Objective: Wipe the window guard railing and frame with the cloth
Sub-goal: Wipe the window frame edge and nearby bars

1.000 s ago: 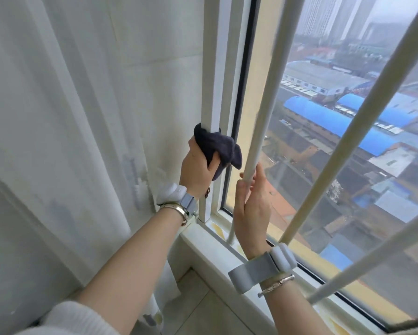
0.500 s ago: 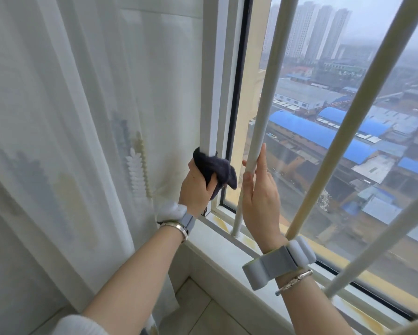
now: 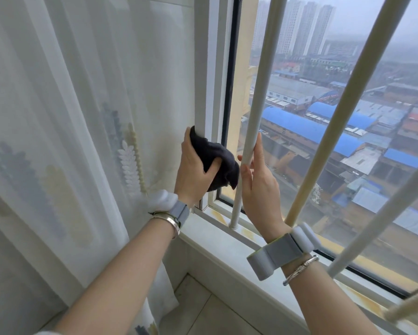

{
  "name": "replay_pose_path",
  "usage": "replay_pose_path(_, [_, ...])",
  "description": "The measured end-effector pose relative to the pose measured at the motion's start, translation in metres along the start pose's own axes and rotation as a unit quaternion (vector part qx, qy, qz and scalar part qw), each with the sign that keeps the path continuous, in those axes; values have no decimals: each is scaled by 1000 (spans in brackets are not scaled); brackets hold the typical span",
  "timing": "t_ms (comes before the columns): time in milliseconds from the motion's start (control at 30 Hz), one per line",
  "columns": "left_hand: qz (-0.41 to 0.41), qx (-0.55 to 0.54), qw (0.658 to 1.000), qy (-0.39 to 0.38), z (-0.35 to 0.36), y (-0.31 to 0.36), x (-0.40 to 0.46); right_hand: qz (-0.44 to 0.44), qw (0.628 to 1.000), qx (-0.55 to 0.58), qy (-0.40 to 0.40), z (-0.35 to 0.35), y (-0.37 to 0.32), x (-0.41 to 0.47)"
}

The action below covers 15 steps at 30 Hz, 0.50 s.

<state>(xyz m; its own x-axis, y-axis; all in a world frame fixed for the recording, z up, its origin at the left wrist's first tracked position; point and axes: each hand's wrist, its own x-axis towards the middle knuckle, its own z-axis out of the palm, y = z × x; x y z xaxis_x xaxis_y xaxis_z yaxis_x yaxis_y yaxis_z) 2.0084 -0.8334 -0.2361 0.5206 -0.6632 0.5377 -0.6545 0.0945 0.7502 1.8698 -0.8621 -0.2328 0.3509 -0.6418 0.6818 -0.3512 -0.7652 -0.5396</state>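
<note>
Gripping a bunched dark cloth (image 3: pixel 215 159), the left hand (image 3: pixel 196 172) presses it against the white vertical window frame (image 3: pixel 206 93), low down, a little above the sill (image 3: pixel 217 240). The right hand (image 3: pixel 258 187) has its thumb and fingers wrapped loosely round the nearest guard bar (image 3: pixel 256 105), apparently as a brace. The sheer curtain (image 3: pixel 94 117) hangs just beside the left hand, so a wide stroke could catch the fabric and drag it into the wipe. The cloth is wadded, with a loose tail hanging toward the bar; it may skip the narrow grooves of the frame or slip from the fingers if pulled hard. The remaining slanted bars (image 3: pixel 343 112) look untouched, judging by position alone.
</note>
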Motion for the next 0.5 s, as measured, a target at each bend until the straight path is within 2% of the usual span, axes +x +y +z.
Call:
replay_pose_path(133, [-46,45,997,-42,12,-30,-36,-4,1000,-8,2,5,2,-1])
replay_pose_path(233, [-68,-103,990,-63,29,-49,-67,-1,1000,-3,4,8,6,-3])
replay_pose_path(267, [-92,-103,989,-54,30,-55,-73,-4,1000,-2,2,7,5,-3])
replay_pose_path(367, [-117,64,990,-40,32,-78,-76,0,1000,-6,4,10,6,-1])
replay_pose_path(500, [-82,164,983,-20,27,-82,-80,3,1000,-28,12,12,7,-3])
